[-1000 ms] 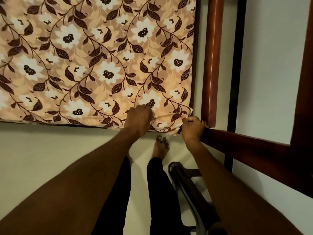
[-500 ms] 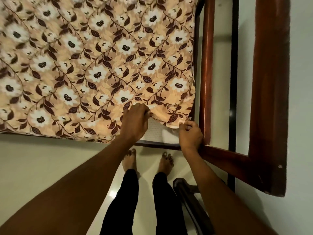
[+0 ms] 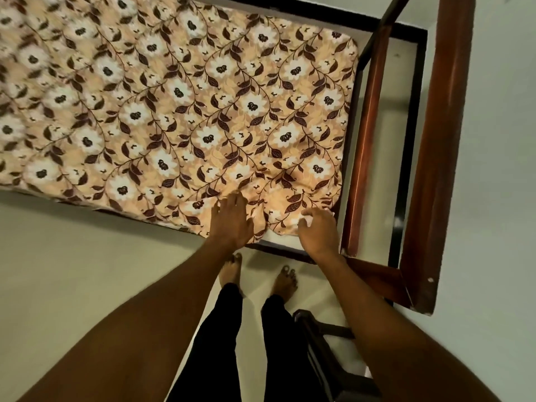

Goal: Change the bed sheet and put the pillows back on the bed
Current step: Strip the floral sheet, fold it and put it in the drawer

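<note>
Sheet (image 3: 203, 111): flowered cloth over the bed, to the left of the wooden rail (image 3: 364, 146). One second ago its corner by the near end of the rail was tucked down; now this corner is pulled up and bunched.
Mattress (image 3: 282, 238): a white strip shows just left of the rail's near end, where the cloth covered it before.
Left hand (image 3: 232, 223): further left of the rail. It gripped the cloth before; now the fingers are straight and spread, flat on the sheet.
Right hand (image 3: 317, 232): just beside the rail's near end, fingers curled. I think it still pinches the sheet corner.
Meaning: I judge the old sheet is only starting to come off. One corner is free, and the far corner along the rail looks covered. I see no pillows.
</note>
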{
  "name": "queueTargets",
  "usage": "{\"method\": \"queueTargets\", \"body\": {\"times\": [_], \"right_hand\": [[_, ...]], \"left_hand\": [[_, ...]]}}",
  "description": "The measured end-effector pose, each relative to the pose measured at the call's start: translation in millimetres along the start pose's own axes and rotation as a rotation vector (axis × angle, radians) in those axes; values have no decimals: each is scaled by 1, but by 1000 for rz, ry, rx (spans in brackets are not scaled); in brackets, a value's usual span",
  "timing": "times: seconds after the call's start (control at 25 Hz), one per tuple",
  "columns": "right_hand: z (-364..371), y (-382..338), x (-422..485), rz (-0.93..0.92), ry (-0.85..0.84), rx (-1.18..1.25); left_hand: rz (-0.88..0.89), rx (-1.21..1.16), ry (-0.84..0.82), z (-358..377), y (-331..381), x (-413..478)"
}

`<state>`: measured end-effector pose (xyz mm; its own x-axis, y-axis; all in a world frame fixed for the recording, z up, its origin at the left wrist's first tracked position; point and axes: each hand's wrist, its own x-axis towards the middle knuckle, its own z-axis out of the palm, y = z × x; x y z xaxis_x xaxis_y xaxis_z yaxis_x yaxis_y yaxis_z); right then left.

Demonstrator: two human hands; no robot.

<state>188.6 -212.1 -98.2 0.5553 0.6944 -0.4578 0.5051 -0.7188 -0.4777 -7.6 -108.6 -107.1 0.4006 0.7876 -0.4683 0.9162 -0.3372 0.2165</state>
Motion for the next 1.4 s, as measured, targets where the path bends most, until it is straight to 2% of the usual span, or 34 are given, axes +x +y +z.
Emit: {"method": "queueTargets", "body": {"times": [0.12,0.28,0.52,0.68,1.0,1.24,1.4], "right_hand": [[-25,-27,-32,-167,-118,-235],[-63,-80,-71,-349,-122,-420],[-85,-165,-103,-592,-118,-597],[-68,-232,-117,-671,-85,-617],[52,-381,-174,-767,-94,-681],[165,-514,-229,-928,-173,-706],[227,-600,-250,-1063,-223,-728]], "left_hand": [[-27,-12,6,-32,-1,-46],[-63,-16,82,-87,-13,-102],[-174,-86,259,-155,-59,-152],[-244,-79,312,-180,-116,-172],[-312,-135,383,-208,-304,-206],[-494,-128,436,-227,-465,-251],[-605,-194,449,-237,-542,-259]]}}
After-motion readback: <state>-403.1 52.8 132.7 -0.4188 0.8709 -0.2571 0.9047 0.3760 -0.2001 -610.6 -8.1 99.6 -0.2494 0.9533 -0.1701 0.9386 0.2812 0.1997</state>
